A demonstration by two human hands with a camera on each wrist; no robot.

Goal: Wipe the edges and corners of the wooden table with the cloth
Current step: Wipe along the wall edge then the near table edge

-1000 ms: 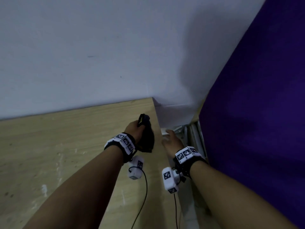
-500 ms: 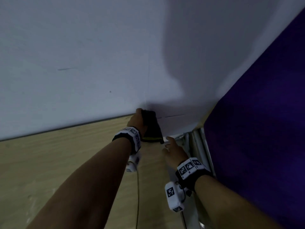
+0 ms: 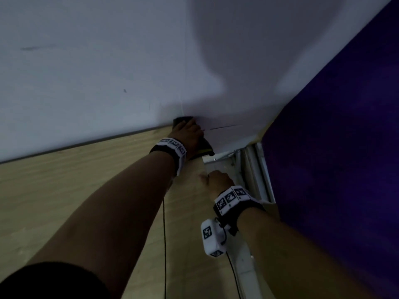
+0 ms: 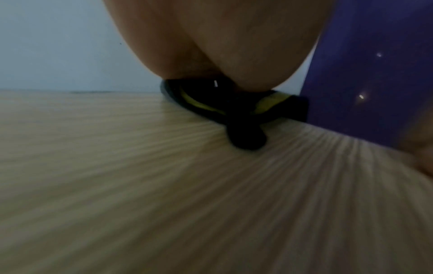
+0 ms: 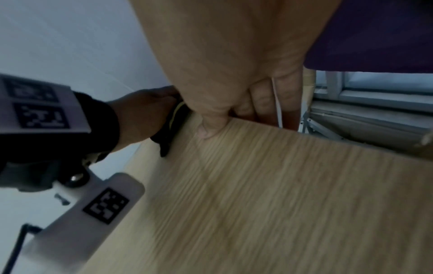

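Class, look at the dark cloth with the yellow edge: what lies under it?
The dark cloth with the yellow edge lies on the light wooden table's far corner, pressed down by the left hand. The wood beneath it is covered.

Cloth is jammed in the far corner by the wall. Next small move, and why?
Probably drag the dark cloth back along the table's right edge toward the right hand. The left hand presses it at the wall corner, and the right hand grips that edge just short of it, fingers curled over the side.
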